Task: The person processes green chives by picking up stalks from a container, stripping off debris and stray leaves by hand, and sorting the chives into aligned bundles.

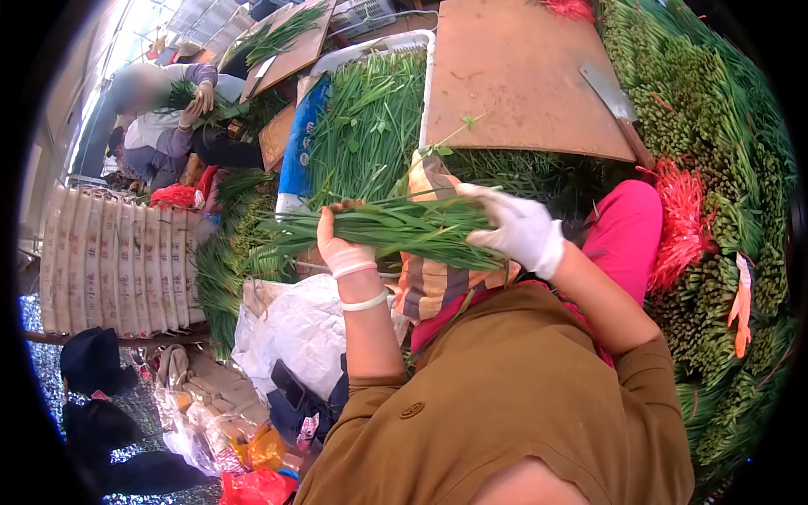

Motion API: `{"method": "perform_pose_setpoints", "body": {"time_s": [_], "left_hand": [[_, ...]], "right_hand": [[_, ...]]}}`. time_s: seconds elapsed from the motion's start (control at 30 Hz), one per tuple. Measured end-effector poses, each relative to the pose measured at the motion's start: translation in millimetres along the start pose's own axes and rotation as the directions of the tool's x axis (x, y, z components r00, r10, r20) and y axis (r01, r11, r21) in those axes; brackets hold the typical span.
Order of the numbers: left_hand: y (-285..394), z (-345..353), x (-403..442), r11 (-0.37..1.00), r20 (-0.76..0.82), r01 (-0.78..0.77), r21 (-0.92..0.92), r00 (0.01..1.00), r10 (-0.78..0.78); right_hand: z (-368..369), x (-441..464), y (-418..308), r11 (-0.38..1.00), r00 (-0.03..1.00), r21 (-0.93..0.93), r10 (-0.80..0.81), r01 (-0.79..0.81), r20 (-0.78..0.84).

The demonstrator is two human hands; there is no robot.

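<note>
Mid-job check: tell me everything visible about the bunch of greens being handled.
The bunch of greens is a loose sheaf of long, narrow, grass-like leaves with uneven ends, no tie visible. It lies roughly crosswise in front of the brown top. The left hand grasps it toward one end; the white-gloved right hand touches the other.

Through the head camera I see the bunch of leaves in fresh green, with some paler blades among the darker ones. The right hand wears a plain white glove, and the bracelet is white also. The shirt is olive brown, the trousers are bright pink, and the cloth has stripes of pale orange and grey-brown. From my distant place, the board looks reddish brown, and the string vivid red. The tray is white, the strip blue with white marks, and the sack whitish
</note>
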State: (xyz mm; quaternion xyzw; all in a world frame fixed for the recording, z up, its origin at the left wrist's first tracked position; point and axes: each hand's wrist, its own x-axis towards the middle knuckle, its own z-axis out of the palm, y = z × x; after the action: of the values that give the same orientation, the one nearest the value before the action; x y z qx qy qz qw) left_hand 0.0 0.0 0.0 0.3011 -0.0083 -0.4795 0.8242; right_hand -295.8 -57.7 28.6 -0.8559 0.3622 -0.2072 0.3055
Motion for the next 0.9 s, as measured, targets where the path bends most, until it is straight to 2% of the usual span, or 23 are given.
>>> {"method": "perform_pose_setpoints", "body": {"time_s": [0.03,0.07,0.1,0.17,0.2,0.23,0.27,0.3,0.33,0.37,0.4,0.43,0.5,0.53,0.57,0.63,0.73,0.77,0.8,0.83,0.9], "left_hand": [[-3,11,-5,1.0,0.023,0.018,0.004,1.0,-0.018],[-4,16,-7,0.999,0.048,0.034,0.008,0.998,-0.034],[2,19,-7,1.0,0.042,0.002,0.024,0.999,-0.003],[0,18,-5,0.999,0.01,-0.041,0.001,0.999,0.041],[3,14,-6,0.999,0.016,-0.038,-0.004,0.999,0.038],[2,7,-4,0.999,0.006,-0.043,-0.005,0.999,0.043],[3,-2,-1,0.999,-0.003,-0.049,0.001,0.999,0.049],[3,-2,-2,0.999,-0.01,-0.051,0.006,0.999,0.051],[1,-1,-4,0.999,-0.036,-0.051,-0.001,0.998,0.051],[0,0,-6,0.999,-0.062,-0.05,-0.006,0.997,0.05],[-2,2,-8,0.999,-0.089,-0.048,-0.009,0.995,0.047],[-2,1,-7,0.999,-0.088,-0.027,-0.019,0.996,0.026],[-5,-1,-3,0.999,-0.087,0.018,-0.038,0.996,-0.021],[-10,0,-2,0.996,-0.102,0.048,-0.078,0.993,-0.056],[-17,1,-2,0.997,-0.111,0.051,-0.059,0.992,-0.057],[-34,7,-7,0.999,-0.127,0.05,-0.02,0.99,-0.052],[-43,29,-29,0.997,-0.058,0.079,0.018,0.995,-0.078],[-43,28,-29,0.995,-0.045,0.1,-0.003,0.994,-0.1],[-42,22,-24,0.996,-0.019,0.091,-0.019,0.996,-0.092],[-38,10,-17,0.996,0.002,0.08,-0.036,0.997,-0.08],[-30,-11,-9,0.996,-0.007,0.071,-0.062,0.997,-0.072]], "right_hand": [[13,4,-1,0.994,0.994,0.058,-0.088,0.092,-0.068],[20,9,-1,0.983,0.979,0.003,-0.185,0.186,-0.087],[24,21,0,0.863,0.86,-0.207,-0.492,0.461,-0.135],[12,34,7,0.916,0.864,-0.012,-0.384,0.402,-0.326],[4,46,24,0.875,0.712,-0.301,-0.484,0.38,-0.508],[-22,37,22,0.871,0.926,0.452,-0.007,0.191,-0.378],[-48,29,21,0.313,0.87,0.95,0.473,-0.019,-0.138],[-59,24,17,0.346,0.823,0.937,0.543,-0.041,-0.165],[-66,16,20,0.442,0.846,0.878,0.526,-0.184,-0.088],[-52,9,23,0.562,0.874,0.795,0.478,-0.227,-0.089],[-33,-1,35,0.852,0.944,0.521,0.21,-0.05,-0.253],[-17,-11,44,0.973,0.948,0.161,-0.11,0.163,-0.3],[0,-25,29,0.994,0.985,-0.043,-0.101,0.096,-0.142],[12,-22,24,0.991,0.973,-0.019,-0.134,0.132,-0.188],[27,-16,26,0.978,0.942,-0.071,-0.209,0.197,-0.261],[13,0,3,0.992,0.986,-0.022,-0.125,0.123,-0.108],[28,27,10,0.932,0.905,-0.009,-0.353,0.361,-0.237],[23,28,15,0.914,0.968,0.363,-0.1,0.18,-0.23],[-1,27,4,0.734,0.983,0.679,0.138,-0.019,-0.122],[-21,28,-4,0.423,0.945,0.882,0.319,-0.207,0.069],[-58,22,25,0.032,0.94,0.999,0.341,-0.043,0.029]]}}
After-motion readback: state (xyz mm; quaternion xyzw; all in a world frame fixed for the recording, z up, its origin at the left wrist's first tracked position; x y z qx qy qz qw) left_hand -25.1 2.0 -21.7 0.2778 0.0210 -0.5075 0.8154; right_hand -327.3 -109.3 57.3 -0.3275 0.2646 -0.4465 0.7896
